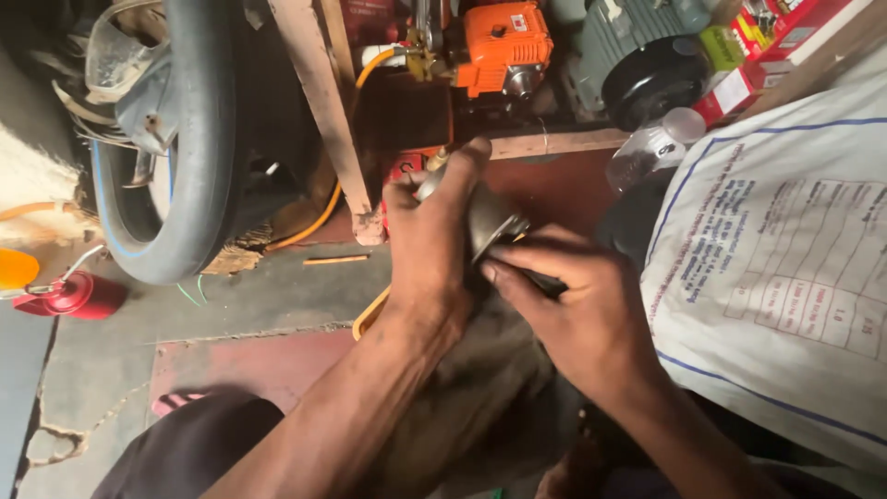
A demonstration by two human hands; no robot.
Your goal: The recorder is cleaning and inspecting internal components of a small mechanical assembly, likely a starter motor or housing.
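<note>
Left hand (430, 236) fingers wrapped tight round small metal part (490, 220), held above floor (240, 305). Right hand (573, 310) fingers pinching dark tool (543, 285), maybe file, against it. Tyre (199, 139) off left.

A tyre (176, 139) stands left, a sack (776, 268) right, an engine (504, 46) behind.

Repair workshop: tyre (199, 139) leaning by wooden frame (323, 102), orange engine (504, 42), concrete floor (268, 300).
</note>
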